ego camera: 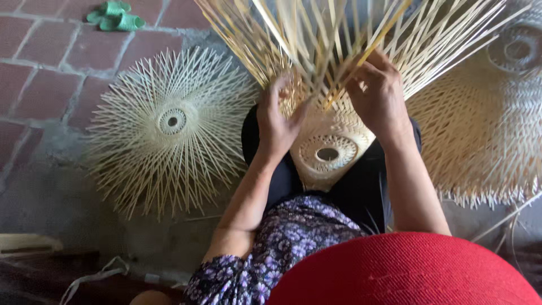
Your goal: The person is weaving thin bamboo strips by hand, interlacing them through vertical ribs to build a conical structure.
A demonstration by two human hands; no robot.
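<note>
Both hands point(327, 107) amid splayed strips point(316, 34) (floor point(51, 186) beside)

Green sandals point(116, 16) on brick floor point(45, 62), flat woven disc point(169, 127) nearby.

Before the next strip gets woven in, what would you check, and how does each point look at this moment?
1. Left hand on the bamboo strips: ok, fingers among them.
2. Right hand gripping a strip: ok, fingers pinched near the crossing.
3. Half-woven piece steady on the lap: ok, ringed centre faces up between the arms.
4. Loose strips fanned apart, not tangled: cannot tell, they overlap thickly.
5. Flat woven disc away from the hands: ok, it lies on the floor to the left.
6. Strip ends undamaged: cannot tell.
</note>
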